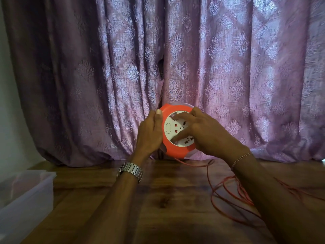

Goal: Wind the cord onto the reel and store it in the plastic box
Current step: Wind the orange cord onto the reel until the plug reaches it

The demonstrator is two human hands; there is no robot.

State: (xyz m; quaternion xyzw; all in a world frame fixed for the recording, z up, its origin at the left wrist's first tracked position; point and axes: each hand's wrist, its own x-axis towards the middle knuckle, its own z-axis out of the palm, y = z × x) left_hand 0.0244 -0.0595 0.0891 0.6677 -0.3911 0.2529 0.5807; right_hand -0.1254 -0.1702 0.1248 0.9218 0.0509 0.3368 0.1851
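Right fingers [177, 136] are spread across the white socket face, one fingertip up near the top of the white disc, another long finger angled down past the lower socket. The right hand [205, 131] lies over the right side of the reel [169, 150], thumb side tucked at the upper orange rim. A thin bracelet [241, 158] rings that wrist.

Over on the other side, the left hand [149, 132] clamps the reel's left edge: thumb pressed flat on the orange rim, nail up, the other fingers wrapped behind where they cannot be seen. A metal watch [131, 170] sits on the left wrist.

The reel itself is held up in the air between both hands, tilted face toward the camera, above the far part of the wooden table [140, 208] and right in front of the purple patterned curtain [228, 67]. Orange housing, white centre plate with sockets and an oval button.

The red cord [228, 189] drops from the bottom of the reel, trails down to the table and lies in loose loops to the right, partly hidden under the right forearm.

The plastic box [26, 196], translucent, sits at the left edge of the table, well apart from the reel.
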